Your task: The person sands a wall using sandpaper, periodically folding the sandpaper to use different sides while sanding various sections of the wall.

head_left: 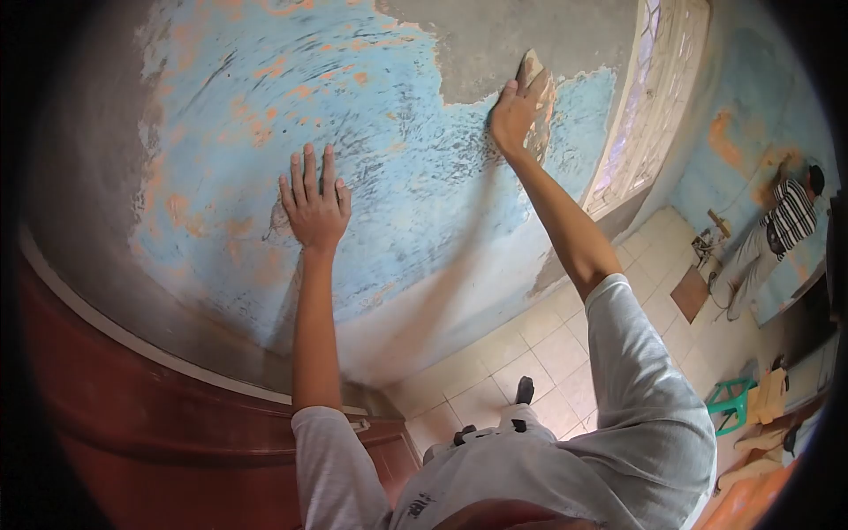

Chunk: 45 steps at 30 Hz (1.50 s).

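Note:
My left hand (317, 208) lies flat against the wall (389, 177), fingers spread and pointing up, with nothing in it. Higher up and to the right, my right hand (515, 117) presses on the wall with its fingers over a small beige flat piece (530, 69). Most of that piece is under the fingers, and its exact kind is hard to make out. Around both hands the light blue paint is scuffed, with dark scratches and orange patches. Bare grey plaster (530, 31) borders the paint just above my right hand.
A window with a white grille (649, 106) is right of my right hand. Reddish-brown wooden furniture (177, 424) stands at lower left. Farther right, another person in a striped shirt (789, 216) faces a wall. A green plastic stool (731, 406) stands on the tiled floor (565, 358).

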Each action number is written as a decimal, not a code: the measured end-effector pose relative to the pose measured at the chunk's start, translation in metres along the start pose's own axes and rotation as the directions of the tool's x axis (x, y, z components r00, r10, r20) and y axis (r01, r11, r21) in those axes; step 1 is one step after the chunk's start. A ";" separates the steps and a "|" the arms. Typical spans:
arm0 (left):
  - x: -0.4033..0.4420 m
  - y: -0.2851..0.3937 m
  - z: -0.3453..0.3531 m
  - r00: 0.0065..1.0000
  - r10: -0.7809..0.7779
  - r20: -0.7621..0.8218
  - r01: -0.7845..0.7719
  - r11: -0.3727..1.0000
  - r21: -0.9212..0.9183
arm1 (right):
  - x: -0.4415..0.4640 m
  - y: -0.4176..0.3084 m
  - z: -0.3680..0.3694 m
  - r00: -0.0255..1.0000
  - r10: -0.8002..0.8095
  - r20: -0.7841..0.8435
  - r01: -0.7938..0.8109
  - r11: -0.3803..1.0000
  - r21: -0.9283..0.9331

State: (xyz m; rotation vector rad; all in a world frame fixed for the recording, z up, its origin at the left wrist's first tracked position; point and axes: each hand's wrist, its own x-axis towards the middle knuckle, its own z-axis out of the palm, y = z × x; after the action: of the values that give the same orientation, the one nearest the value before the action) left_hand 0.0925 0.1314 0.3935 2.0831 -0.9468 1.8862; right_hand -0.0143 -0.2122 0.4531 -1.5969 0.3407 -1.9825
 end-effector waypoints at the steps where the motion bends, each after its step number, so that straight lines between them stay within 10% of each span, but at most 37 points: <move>1: -0.001 0.000 0.000 1.000 -0.007 -0.007 0.008 1.000 0.030 | -0.010 0.000 -0.002 1.000 0.008 0.000 -0.008 1.000 0.000; 3: 0.001 0.002 0.001 1.000 -0.002 -0.014 0.003 0.999 0.053 | -0.031 0.003 -0.019 0.620 -0.357 0.698 0.718 0.617 -0.323; 4: 0.002 0.002 0.002 0.999 -0.002 -0.040 0.003 0.999 0.047 | -0.022 0.010 -0.032 0.247 -0.572 0.782 0.860 0.502 0.095; 7: 0.001 0.001 0.002 0.998 0.013 -0.064 -0.010 0.999 0.050 | 0.009 0.021 -0.035 0.524 -0.371 0.766 0.736 0.650 -0.189; 8: 0.001 0.001 0.002 0.998 0.009 -0.062 -0.005 0.998 0.061 | 0.018 0.027 -0.030 0.806 -0.222 0.548 0.428 0.858 -0.282; 9: 0.001 0.003 0.003 0.998 0.001 -0.060 0.003 0.998 0.069 | 0.018 0.028 -0.024 0.807 -0.227 0.545 0.432 0.856 -0.283; 11: 0.003 0.005 0.001 0.998 0.005 -0.066 -0.002 0.999 0.052 | 0.015 0.030 -0.016 1.000 0.026 -0.015 -0.026 0.999 -0.036; 12: 0.004 0.006 0.003 0.996 0.005 -0.084 -0.001 0.999 0.043 | 0.006 0.041 -0.029 0.940 -0.255 0.225 0.308 0.919 -0.247; 13: 0.002 0.005 0.004 0.996 0.007 -0.093 -0.004 0.999 0.039 | 0.011 0.050 -0.041 0.940 -0.260 0.222 0.312 0.918 -0.245; 15: 0.003 0.005 0.002 0.997 0.012 -0.074 -0.009 0.999 0.039 | 0.025 0.073 -0.070 0.091 -0.689 0.719 0.899 0.367 0.238; 17: 0.005 0.016 -0.006 0.998 -0.037 -0.057 0.034 0.998 -0.059 | 0.054 0.090 -0.079 0.109 -0.530 0.841 0.881 0.443 0.165; 18: 0.008 0.027 -0.010 0.997 -0.047 -0.054 0.045 0.998 -0.044 | 0.067 0.095 -0.077 0.633 -0.399 0.664 0.593 0.801 -0.084; 19: 0.011 0.041 -0.013 0.993 -0.103 -0.053 0.100 0.994 -0.052 | 0.076 0.101 -0.073 0.937 -0.038 0.346 0.100 0.982 -0.163; 20: 0.011 0.055 -0.018 0.987 -0.155 -0.047 0.152 0.987 -0.060 | 0.070 0.103 -0.061 0.994 -0.097 0.043 0.106 0.953 -0.285; 21: 0.012 0.068 -0.018 0.987 -0.156 -0.039 0.155 0.987 -0.043 | 0.066 0.107 -0.065 0.995 -0.089 0.053 0.100 0.957 -0.273; 22: 0.015 0.083 -0.012 0.989 -0.146 0.001 0.146 0.987 -0.070 | 0.058 0.109 -0.075 0.868 -0.345 0.357 0.425 0.889 -0.173; 24: 0.027 0.116 -0.007 0.985 -0.123 0.124 0.140 0.980 -0.141 | 0.054 0.119 -0.090 0.249 -0.679 0.690 0.841 0.505 0.193; 25: 0.037 0.135 -0.005 0.984 -0.121 0.128 0.138 0.981 -0.138 | 0.062 0.125 -0.095 0.252 -0.678 0.690 0.838 0.510 0.194; 27: 0.059 0.170 0.003 0.989 -0.045 0.144 0.070 0.983 -0.172 | 0.087 0.135 -0.092 0.604 -0.425 0.674 0.718 0.656 -0.230; 28: 0.071 0.186 0.007 0.989 -0.046 0.141 0.070 0.984 -0.166 | 0.096 0.140 -0.084 0.876 -0.252 0.412 0.394 0.867 -0.306; 31: 0.101 0.231 0.018 0.990 -0.029 0.138 0.064 0.965 -0.254 | 0.093 0.145 -0.085 0.809 -0.366 0.460 0.529 0.795 -0.297; 32: 0.112 0.244 0.023 0.988 -0.027 0.153 0.066 0.964 -0.257 | 0.090 0.148 -0.096 0.548 -0.478 0.687 0.740 0.659 -0.132; 35: 0.122 0.269 0.052 0.983 -0.075 0.165 0.111 0.970 -0.217 | 0.110 0.182 -0.109 0.444 -0.570 0.691 0.796 0.606 -0.011; 37: 0.117 0.273 0.072 0.978 -0.131 0.160 0.157 0.973 -0.168 | 0.127 0.184 -0.111 0.632 -0.321 0.705 0.705 0.616 -0.352; 39: 0.110 0.270 0.083 0.989 -0.111 0.100 0.118 0.991 -0.068 | 0.131 0.184 -0.098 0.978 -0.132 0.162 0.188 0.894 -0.406; 41: 0.108 0.268 0.082 0.991 -0.097 0.088 0.103 0.993 -0.059 | 0.126 0.198 -0.111 0.876 -0.317 0.363 0.435 0.843 -0.316; 43: 0.109 0.267 0.083 0.995 -0.083 0.063 0.086 0.995 -0.056 | 0.141 0.209 -0.129 0.265 -0.601 0.754 0.817 0.555 0.156; 45: 0.108 0.266 0.086 0.996 -0.070 0.051 0.071 0.997 -0.013 | 0.164 0.221 -0.121 0.457 -0.568 0.684 0.851 0.504 -0.150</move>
State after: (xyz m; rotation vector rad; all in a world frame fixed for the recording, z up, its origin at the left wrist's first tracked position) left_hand 0.0148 -0.1580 0.4050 2.1364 -0.8825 1.7944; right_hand -0.0917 -0.5019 0.4388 -2.9854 -0.1982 -1.8976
